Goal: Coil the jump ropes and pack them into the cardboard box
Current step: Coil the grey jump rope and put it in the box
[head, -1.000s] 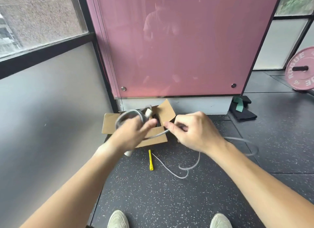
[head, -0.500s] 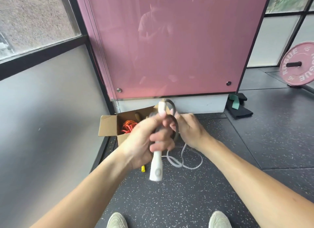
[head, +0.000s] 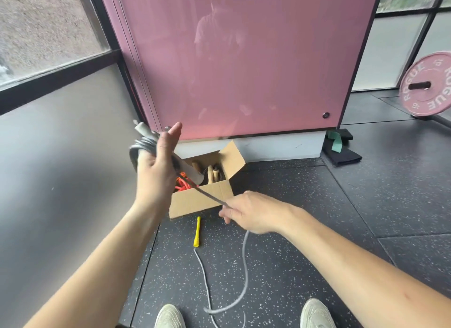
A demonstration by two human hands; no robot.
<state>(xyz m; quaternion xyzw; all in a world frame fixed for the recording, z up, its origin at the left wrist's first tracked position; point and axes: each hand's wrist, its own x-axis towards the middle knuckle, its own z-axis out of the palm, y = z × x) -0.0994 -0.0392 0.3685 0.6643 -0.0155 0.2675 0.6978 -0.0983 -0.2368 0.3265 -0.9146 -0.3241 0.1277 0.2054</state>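
currently the left hand [head: 156,166] is gripping coils of the grey jump rope [head: 246,259] in the air beside the cardboard box [head: 195,203], thumb raised; the right hand [head: 251,213] is pinching a taut stretch slanting down-right, its tail trailing over the floor [head: 317,230] toward the feet. feeding slack evenly, untwisted, is probably making neater loops.

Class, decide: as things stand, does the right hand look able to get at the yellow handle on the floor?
Probably not at once: nothing covers the yellow handle, but the right hand is pinching the grey rope and must let go first.
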